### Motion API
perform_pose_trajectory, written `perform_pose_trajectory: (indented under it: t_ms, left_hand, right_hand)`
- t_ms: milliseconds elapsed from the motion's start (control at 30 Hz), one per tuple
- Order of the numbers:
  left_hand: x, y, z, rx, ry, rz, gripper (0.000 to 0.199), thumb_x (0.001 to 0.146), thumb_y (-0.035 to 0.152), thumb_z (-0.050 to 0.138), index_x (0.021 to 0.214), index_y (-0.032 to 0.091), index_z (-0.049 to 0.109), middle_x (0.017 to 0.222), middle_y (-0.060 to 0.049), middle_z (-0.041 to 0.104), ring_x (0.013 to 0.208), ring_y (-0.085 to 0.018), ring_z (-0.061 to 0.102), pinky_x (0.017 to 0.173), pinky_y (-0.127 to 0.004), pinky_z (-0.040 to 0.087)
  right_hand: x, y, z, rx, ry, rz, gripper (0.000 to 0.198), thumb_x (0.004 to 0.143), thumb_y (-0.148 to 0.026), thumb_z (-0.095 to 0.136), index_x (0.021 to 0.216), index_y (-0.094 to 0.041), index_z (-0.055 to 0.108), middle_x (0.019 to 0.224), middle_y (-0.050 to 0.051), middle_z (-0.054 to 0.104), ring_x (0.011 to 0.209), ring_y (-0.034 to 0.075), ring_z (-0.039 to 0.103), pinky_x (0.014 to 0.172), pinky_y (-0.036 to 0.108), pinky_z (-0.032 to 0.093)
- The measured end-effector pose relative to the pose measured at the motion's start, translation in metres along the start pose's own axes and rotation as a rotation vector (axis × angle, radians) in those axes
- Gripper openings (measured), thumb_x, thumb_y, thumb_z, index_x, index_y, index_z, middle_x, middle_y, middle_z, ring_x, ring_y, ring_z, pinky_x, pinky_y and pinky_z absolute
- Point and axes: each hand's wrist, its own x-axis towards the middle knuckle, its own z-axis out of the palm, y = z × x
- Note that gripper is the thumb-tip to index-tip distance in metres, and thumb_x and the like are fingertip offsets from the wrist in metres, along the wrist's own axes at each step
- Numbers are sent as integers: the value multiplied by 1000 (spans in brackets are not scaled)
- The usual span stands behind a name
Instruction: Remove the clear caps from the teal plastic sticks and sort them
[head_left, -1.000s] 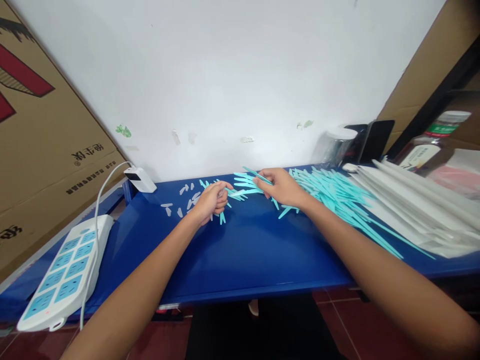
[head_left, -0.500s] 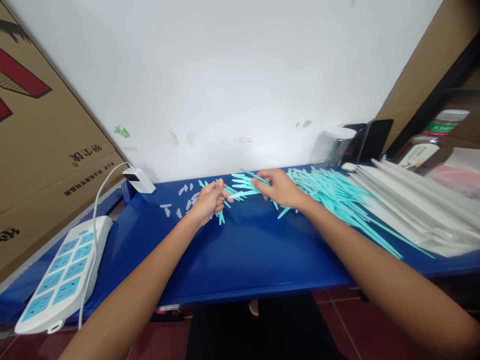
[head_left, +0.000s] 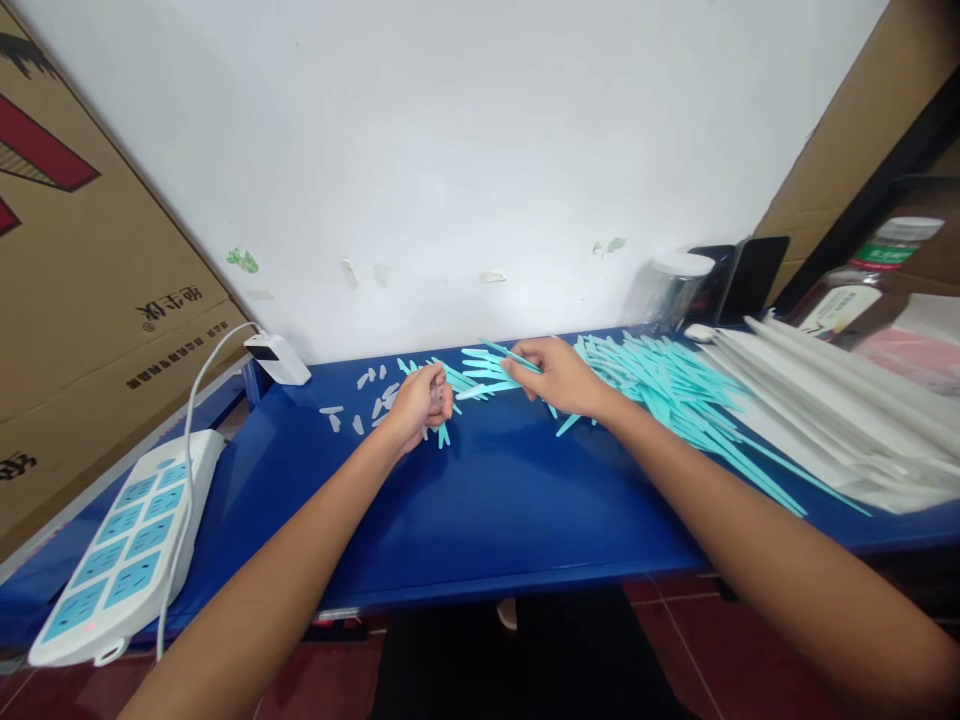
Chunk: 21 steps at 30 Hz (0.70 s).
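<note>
My right hand [head_left: 556, 375] is closed on several flat, tapered turquoise sticks [head_left: 487, 366], whose ends fan out to the left. The lowest stick in the fan has a paler, whitish end. My left hand [head_left: 422, 405] is just left of that end, apart from it. Its fingers are curled in around small translucent pieces, partly hidden by the fingers. Beneath and behind the left hand lie more turquoise sticks [head_left: 443, 434]. Small translucent pieces [head_left: 366, 379] are scattered on the blue table to its left. A large heap of turquoise sticks [head_left: 660, 385] lies beyond my right hand.
The blue table [head_left: 495, 510] meets a white wall. On the left are a power strip [head_left: 127, 550], a white charger [head_left: 277, 360] with a cable, and a cardboard box [head_left: 97, 260]. White paper packets [head_left: 810, 420], a lidded jar [head_left: 671, 290] and a bottle [head_left: 862, 280] stand right.
The left fingers have drawn back from the pale stick end and curled inward, showing translucent pieces in them. My right hand has stayed nearly still with its sticks.
</note>
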Motion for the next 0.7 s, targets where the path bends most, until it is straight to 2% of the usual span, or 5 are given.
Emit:
perform_pose_trajectory:
  t_ms: [133, 267, 467, 600, 700]
  left_hand:
    - [-1, 2, 1, -3, -17, -35, 14, 97, 31, 49, 88, 21, 50, 54, 1, 57, 35, -6, 23, 38, -18, 14]
    - [-1, 1, 1, 56, -43, 22, 31, 98, 50, 57, 103, 19, 55, 56, 0, 59, 36, -6, 25, 38, -18, 16]
    - [-1, 1, 0, 180, 76, 58, 55, 94, 74, 50, 80, 20, 53, 43, 0, 51, 33, -9, 33, 36, -18, 21]
    - [-1, 2, 1, 127, 124, 72, 54, 96, 71, 49, 74, 22, 47, 42, 1, 49, 33, -10, 37, 36, -18, 19]
    - [-1, 2, 4, 50, 146, 51, 45, 98, 62, 52, 77, 23, 45, 46, 4, 47, 34, -10, 41, 36, -17, 19]
  right_hand:
    - [1, 2, 1, 10, -2, 7, 40, 99, -48, 54, 70, -20, 55, 55, -1, 62, 51, 13, 51, 56, 26, 38]
    - [2, 3, -1, 71, -45, 53, 42, 98, -51, 55, 70, -21, 53, 54, -2, 62, 47, 12, 47, 52, 27, 35]
    - [-1, -3, -9, 189, -236, 130, 45, 93, -56, 62, 67, -23, 47, 50, -4, 57, 42, 10, 33, 45, 28, 24]
    - [-4, -11, -9, 214, -416, 117, 45, 91, -56, 64, 65, -22, 50, 51, -3, 59, 43, 10, 34, 45, 27, 25]
    - [-5, -13, -5, 230, -439, 110, 45, 92, -56, 63, 66, -21, 52, 52, -3, 60, 43, 9, 33, 44, 26, 25]
